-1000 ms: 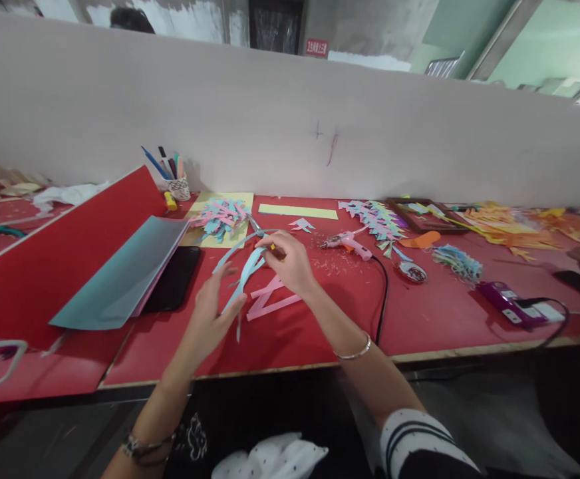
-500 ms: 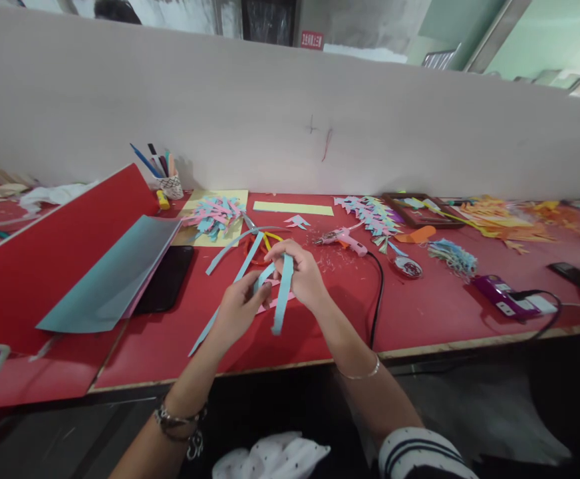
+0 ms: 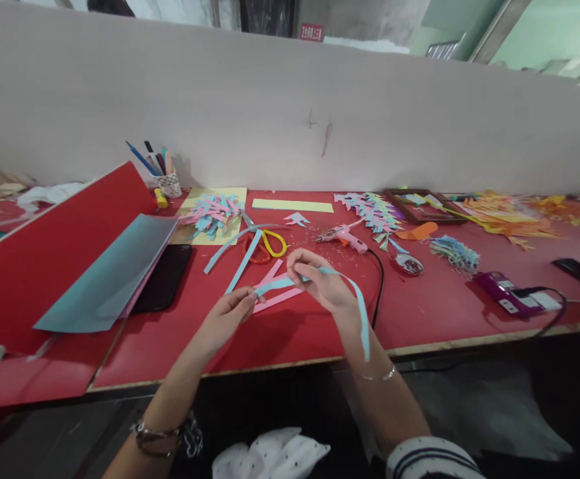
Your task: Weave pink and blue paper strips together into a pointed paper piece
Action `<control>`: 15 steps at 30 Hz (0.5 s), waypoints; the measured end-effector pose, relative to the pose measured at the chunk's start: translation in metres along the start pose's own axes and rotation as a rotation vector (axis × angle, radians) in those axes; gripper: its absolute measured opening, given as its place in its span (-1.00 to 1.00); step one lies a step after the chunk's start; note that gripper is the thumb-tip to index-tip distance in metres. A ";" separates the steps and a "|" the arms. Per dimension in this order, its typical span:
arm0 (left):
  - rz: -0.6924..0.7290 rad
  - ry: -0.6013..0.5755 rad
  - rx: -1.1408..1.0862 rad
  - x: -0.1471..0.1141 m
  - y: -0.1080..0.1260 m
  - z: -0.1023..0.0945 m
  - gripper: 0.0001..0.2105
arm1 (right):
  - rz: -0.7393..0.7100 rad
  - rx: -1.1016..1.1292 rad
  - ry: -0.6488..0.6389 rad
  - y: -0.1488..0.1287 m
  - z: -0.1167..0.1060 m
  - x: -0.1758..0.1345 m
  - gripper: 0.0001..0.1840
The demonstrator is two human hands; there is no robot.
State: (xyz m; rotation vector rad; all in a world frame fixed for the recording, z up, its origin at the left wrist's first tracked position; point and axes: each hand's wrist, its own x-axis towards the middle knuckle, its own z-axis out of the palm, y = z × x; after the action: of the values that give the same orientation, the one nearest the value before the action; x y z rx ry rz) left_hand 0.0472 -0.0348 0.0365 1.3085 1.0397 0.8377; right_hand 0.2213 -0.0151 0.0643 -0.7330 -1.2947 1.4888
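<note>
A light blue paper strip [image 3: 276, 284] stretches between my two hands above the table. My left hand [image 3: 227, 313] pinches its left end between thumb and fingers. My right hand [image 3: 322, 279] is closed on the strip further along, and the loose end curves over the wrist and hangs down. Beneath the hands lie pink paper strips [image 3: 279, 301], partly covered. Just beyond, another blue strip [image 3: 244, 263] rests by scissors [image 3: 273, 243] with yellow and orange-red handles.
A pink glue gun [image 3: 347, 237] with a black cord lies right of the scissors. Cut paper pieces [image 3: 215, 214] are heaped behind. A black tablet-like slab [image 3: 167, 279] and blue sheet [image 3: 105, 279] are at left, a purple device [image 3: 507, 293] at right. A white partition [image 3: 250, 113] stands behind.
My hands have moved apart, drawing the blue strip out sideways between them. My right hand has shifted right and down, uncovering the scissors' handles and the pink strips.
</note>
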 end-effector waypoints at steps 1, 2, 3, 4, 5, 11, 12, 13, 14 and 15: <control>-0.011 -0.008 0.003 -0.001 -0.002 -0.002 -0.62 | -0.002 0.013 -0.009 -0.001 -0.003 -0.002 -0.91; -0.014 -0.017 0.006 -0.001 -0.003 -0.004 -0.62 | -0.019 0.034 -0.009 -0.002 -0.005 -0.004 -0.88; -0.013 -0.031 0.015 -0.002 -0.005 -0.005 -0.62 | -0.049 0.065 -0.001 -0.002 -0.008 -0.005 -0.84; -0.011 -0.050 0.029 -0.003 -0.006 -0.007 -0.62 | -0.094 0.106 0.010 -0.001 -0.011 -0.007 -0.79; -0.012 -0.074 0.047 -0.004 -0.007 -0.009 -0.62 | -0.148 0.152 0.025 -0.001 -0.013 -0.009 -0.73; -0.011 -0.139 0.142 -0.005 -0.007 -0.013 -0.65 | -0.372 0.221 0.103 0.002 -0.023 -0.017 -0.54; -0.016 -0.144 0.151 -0.005 -0.006 -0.013 -0.65 | -0.363 0.178 0.077 0.002 -0.023 -0.018 -0.53; -0.020 -0.152 0.159 -0.005 -0.005 -0.013 -0.65 | -0.344 0.114 0.028 0.002 -0.022 -0.018 -0.52; -0.020 -0.162 0.168 -0.004 -0.004 -0.012 -0.65 | -0.306 0.025 -0.047 0.001 -0.021 -0.019 -0.52; -0.016 -0.169 0.180 -0.004 -0.003 -0.012 -0.64 | -0.247 -0.089 -0.142 0.000 -0.018 -0.019 -0.53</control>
State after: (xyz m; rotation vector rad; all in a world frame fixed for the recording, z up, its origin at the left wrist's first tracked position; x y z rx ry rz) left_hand 0.0344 -0.0348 0.0349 1.4941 1.0067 0.6203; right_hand 0.2440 -0.0267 0.0567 -0.5089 -1.5088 1.3080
